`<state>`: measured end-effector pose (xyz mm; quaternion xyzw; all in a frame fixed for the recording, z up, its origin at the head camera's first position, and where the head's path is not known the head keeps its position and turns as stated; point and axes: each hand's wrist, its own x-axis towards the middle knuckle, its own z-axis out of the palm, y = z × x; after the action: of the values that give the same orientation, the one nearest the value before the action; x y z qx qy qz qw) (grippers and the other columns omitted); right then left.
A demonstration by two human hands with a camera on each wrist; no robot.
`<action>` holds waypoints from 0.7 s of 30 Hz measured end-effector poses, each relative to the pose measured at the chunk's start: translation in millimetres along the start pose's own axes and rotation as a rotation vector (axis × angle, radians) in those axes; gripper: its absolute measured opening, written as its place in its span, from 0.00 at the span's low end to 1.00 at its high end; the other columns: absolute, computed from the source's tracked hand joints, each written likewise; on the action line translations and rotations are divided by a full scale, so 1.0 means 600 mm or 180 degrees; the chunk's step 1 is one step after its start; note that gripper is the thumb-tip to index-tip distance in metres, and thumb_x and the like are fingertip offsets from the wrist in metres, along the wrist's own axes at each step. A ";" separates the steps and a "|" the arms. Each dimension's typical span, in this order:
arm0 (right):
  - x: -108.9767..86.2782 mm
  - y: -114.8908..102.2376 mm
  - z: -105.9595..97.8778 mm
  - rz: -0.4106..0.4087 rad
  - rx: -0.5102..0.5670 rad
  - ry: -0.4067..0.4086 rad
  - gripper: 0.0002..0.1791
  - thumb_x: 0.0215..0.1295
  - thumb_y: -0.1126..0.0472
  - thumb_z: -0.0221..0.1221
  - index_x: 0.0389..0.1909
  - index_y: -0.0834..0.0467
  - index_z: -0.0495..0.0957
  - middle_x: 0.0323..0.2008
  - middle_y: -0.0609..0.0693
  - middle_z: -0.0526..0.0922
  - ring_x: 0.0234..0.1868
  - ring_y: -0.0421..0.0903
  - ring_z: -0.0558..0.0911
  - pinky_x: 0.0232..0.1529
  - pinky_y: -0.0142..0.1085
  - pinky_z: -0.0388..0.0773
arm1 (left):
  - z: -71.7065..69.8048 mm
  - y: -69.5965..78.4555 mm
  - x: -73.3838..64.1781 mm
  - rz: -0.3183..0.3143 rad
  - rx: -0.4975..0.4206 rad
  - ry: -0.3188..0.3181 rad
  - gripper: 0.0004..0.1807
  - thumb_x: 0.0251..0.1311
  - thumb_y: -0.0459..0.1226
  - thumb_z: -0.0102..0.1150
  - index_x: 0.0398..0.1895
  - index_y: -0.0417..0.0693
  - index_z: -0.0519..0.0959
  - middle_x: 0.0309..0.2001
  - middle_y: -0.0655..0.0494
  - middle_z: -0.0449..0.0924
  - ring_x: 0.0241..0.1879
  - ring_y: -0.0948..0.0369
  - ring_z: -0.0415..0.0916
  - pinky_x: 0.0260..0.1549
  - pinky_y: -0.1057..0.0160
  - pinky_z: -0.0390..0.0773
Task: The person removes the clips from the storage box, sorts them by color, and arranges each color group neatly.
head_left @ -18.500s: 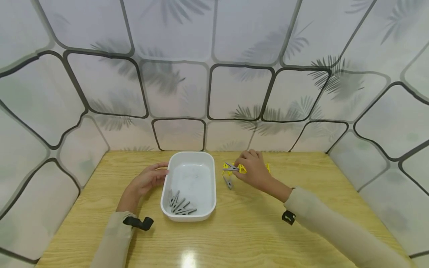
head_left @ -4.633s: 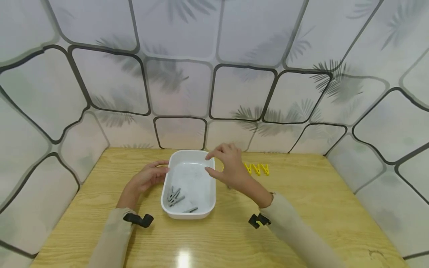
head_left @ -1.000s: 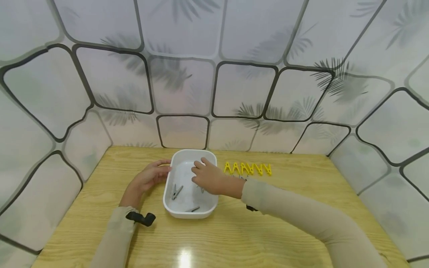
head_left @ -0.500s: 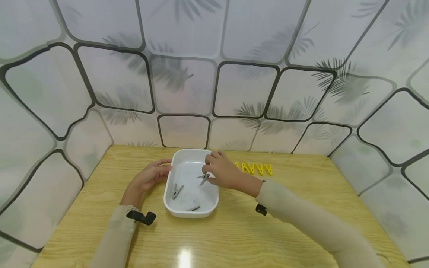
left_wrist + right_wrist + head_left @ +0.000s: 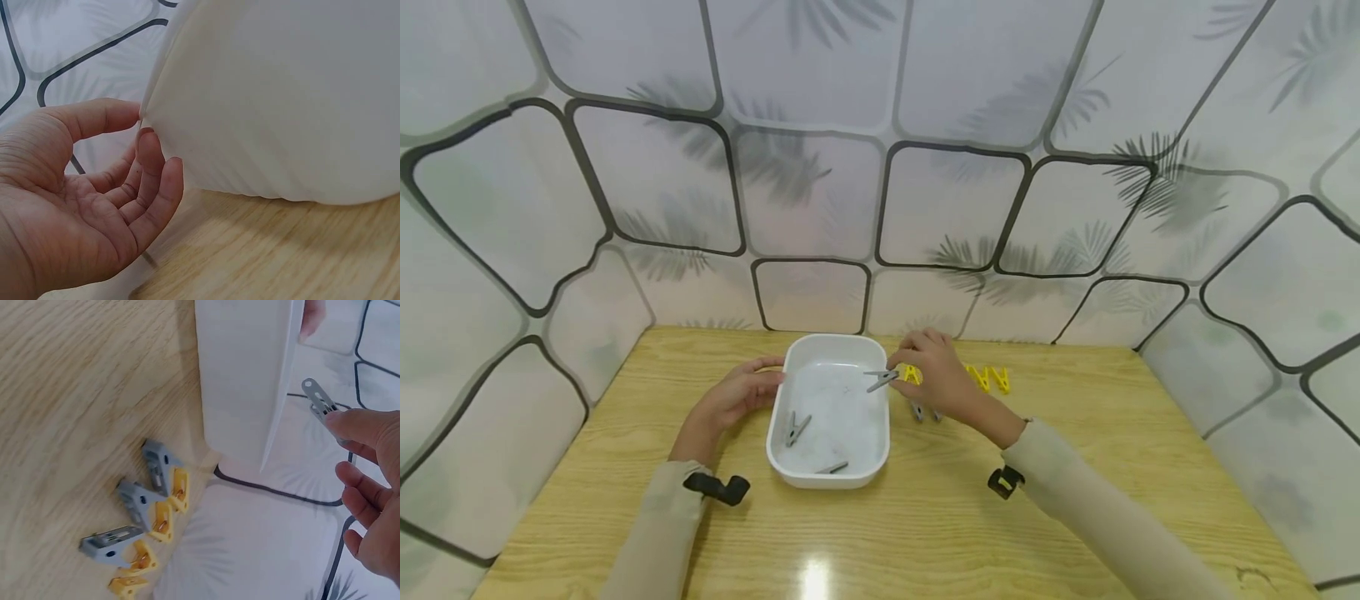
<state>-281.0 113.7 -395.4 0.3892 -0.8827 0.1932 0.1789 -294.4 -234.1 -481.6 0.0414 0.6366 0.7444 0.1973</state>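
My right hand [image 5: 942, 377] pinches a grey clothespin [image 5: 882, 380] between thumb and index finger, just above the right rim of a white tray [image 5: 829, 481]. In the right wrist view this clothespin [image 5: 319, 400] points away from the fingertips. With relaxed fingers, my left hand [image 5: 737, 396] touches the tray's left rim; in the left wrist view, fingertips of the hand [image 5: 94, 200] meet the pale tray wall [image 5: 269, 112]. Inside the tray lie a grey clothespin [image 5: 796, 429] at the left and another grey clothespin [image 5: 832, 468] near the front.
Right of the tray, yellow clothespins [image 5: 988, 379] stand in a row, partly hidden by my right hand. Grey clothespins [image 5: 137, 500] meet the yellow ones end to end in the right wrist view. A patterned curtain [image 5: 820, 296] rises behind the wooden table [image 5: 970, 525].
The tray held several more grey clothespins at first. Over the last second, my right hand has lifted one out and carried it right to the rim. My left hand stays at the rim.
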 end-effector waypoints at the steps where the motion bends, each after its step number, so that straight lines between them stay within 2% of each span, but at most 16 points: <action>1: -0.003 0.004 -0.001 0.0022 0.0010 0.0049 0.11 0.54 0.63 0.76 0.38 0.54 0.86 0.40 0.52 0.80 0.42 0.50 0.70 0.50 0.51 0.67 | 0.000 0.000 0.000 -0.0002 0.0000 0.0007 0.26 0.74 0.32 0.52 0.71 0.33 0.62 0.43 0.65 0.86 0.40 0.67 0.85 0.43 0.67 0.84; 6: -0.019 0.024 -0.004 0.0143 0.0168 0.0312 0.12 0.53 0.63 0.77 0.38 0.56 0.87 0.40 0.54 0.81 0.40 0.52 0.71 0.45 0.50 0.65 | 0.000 0.002 -0.001 -0.0011 -0.0016 0.0028 0.28 0.74 0.33 0.54 0.73 0.32 0.60 0.44 0.64 0.85 0.41 0.67 0.85 0.43 0.67 0.84; 9: -0.031 0.039 -0.009 0.0300 0.0242 0.0439 0.12 0.53 0.63 0.77 0.38 0.56 0.86 0.40 0.54 0.82 0.40 0.53 0.72 0.44 0.50 0.65 | 0.000 0.002 -0.001 -0.0021 -0.0008 0.0029 0.30 0.74 0.33 0.54 0.74 0.31 0.59 0.44 0.64 0.86 0.41 0.67 0.85 0.43 0.67 0.85; 18: -0.083 0.087 -0.042 0.1106 0.0465 0.0537 0.11 0.57 0.64 0.74 0.40 0.59 0.86 0.41 0.58 0.82 0.43 0.57 0.74 0.49 0.55 0.66 | 0.004 0.002 0.000 -0.0008 -0.0001 0.0024 0.32 0.73 0.33 0.54 0.75 0.31 0.57 0.44 0.63 0.86 0.41 0.67 0.85 0.43 0.67 0.85; 21: -0.103 0.104 -0.050 0.1280 0.0391 0.0545 0.10 0.58 0.64 0.73 0.40 0.60 0.85 0.40 0.60 0.83 0.44 0.59 0.75 0.51 0.57 0.66 | 0.003 0.003 -0.001 0.0018 -0.0056 0.0005 0.31 0.74 0.32 0.53 0.75 0.31 0.57 0.43 0.63 0.86 0.40 0.67 0.85 0.42 0.67 0.85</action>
<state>-284.1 205.0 -411.2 0.1978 -0.9107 0.3107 0.1869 -293.3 -232.7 -479.6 0.0409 0.6301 0.7505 0.1950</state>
